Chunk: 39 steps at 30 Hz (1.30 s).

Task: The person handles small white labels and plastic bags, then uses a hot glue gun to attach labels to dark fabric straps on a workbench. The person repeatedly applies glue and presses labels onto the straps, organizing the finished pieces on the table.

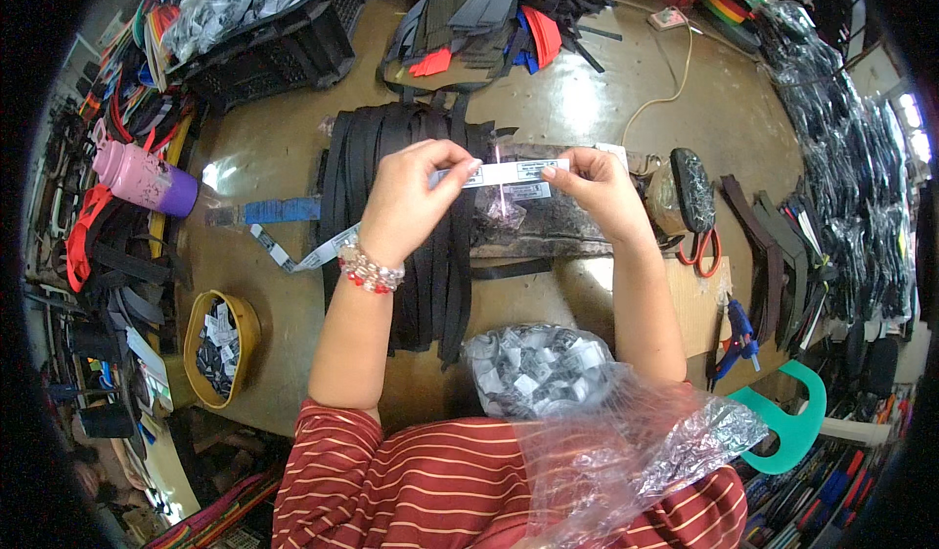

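Stretched between my hands is a white label strip [501,172] with small black print. My left hand [416,185] pinches one end, and its loose tail trails leftward behind my wrist to the table. The other end sits between the thumb and fingers of my right hand [599,192]. Black webbing straps [430,295] lie in a thick bundle beneath my left hand. Under the strip, a thin pink upright piece [503,197] stands at a dark, worn board [577,226]. Close to my body rests a clear plastic bag [538,368] full of small folded labels.
A yellow container [246,324] of cut labels and a pink-purple bottle [152,172] stand left. Red-handled scissors [700,253], a blue glue gun [739,339] and a green plastic piece [797,422] lie right. A black crate [284,55] and strap bundles [479,21] occupy the far side.
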Motion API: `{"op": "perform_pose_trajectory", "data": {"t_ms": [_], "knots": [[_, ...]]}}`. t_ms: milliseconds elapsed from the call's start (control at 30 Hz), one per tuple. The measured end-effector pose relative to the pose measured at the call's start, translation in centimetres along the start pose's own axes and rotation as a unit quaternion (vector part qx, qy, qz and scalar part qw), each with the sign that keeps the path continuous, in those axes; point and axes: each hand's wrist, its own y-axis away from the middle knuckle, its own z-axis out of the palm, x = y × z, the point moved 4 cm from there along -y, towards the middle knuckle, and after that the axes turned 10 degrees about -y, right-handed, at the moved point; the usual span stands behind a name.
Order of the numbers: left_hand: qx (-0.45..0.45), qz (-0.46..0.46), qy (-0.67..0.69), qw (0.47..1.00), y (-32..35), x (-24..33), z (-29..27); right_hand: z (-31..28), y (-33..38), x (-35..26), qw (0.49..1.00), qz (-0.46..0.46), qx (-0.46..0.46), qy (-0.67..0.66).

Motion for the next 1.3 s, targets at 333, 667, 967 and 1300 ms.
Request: {"op": "perform_pose_trajectory", "data": {"t_ms": [333, 667, 967, 1300], "knots": [[0.01, 0.031, -0.141, 0.989, -0.3, -0.7, 0.5, 0.3, -1.0, 2.1, 0.983, -0.039, 0.001, 0.18], [0.029, 0.053, 0.005, 0.998, 0.0, -0.1, 0.8, 3.0, -0.3, 2.0, 0.99, -0.014, -0.066, -0.12], [0.027, 0.049, -0.044, 0.997, 0.0, 0.0, 1.0, 2.9, -0.3, 2.2, 0.959, 0.074, -0.074, -0.263], [-0.008, 0.046, -0.005, 0.999, 0.2, 0.3, 0.5, 0.2, 0.4, -0.4, 0.998, 0.031, 0.018, -0.06]]}}
